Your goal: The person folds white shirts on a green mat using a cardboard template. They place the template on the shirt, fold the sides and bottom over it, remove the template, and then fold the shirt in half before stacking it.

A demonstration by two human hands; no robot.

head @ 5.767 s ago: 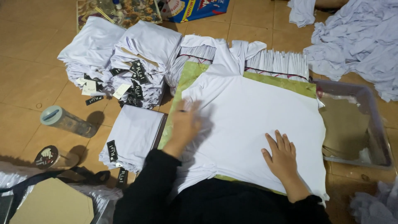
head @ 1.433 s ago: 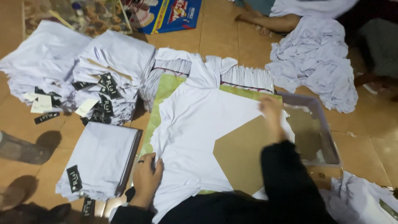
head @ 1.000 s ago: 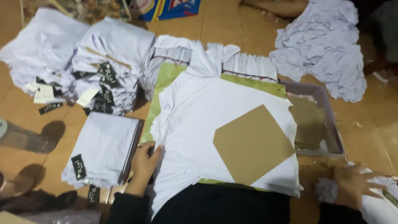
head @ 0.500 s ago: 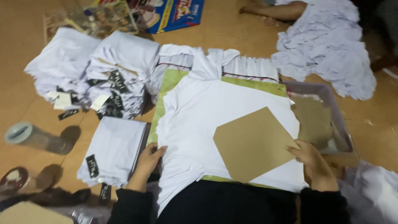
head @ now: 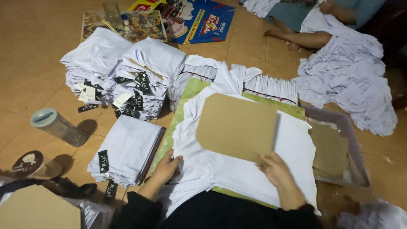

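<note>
Since half a second ago, one brown cardboard sheet (head: 236,126) has shifted up toward the collar of the white shirt (head: 220,169) and now lies squarer across its back. One right hand (head: 275,169) is pinching the cardboard's lower right corner between thumb and fingers, at about 5 o'clock of the sheet. One left hand (head: 166,166) is gripping the shirt's left edge, fingers curled over the bunched cloth, at 8 o'clock of the cardboard. The shirt is lying spread flat on one green mat (head: 186,95). At 9 o'clock, one folded stack of white shirts (head: 127,148) with black tags is sitting just beside the mat. At 11 o'clock, two taller piles of folded shirts (head: 127,68) are leaning together. At 3 o'clock, one clear plastic bin (head: 339,152) is holding more cardboard. At 1 o'clock, one loose heap of white cloth (head: 352,80) is lying well apart.
</note>
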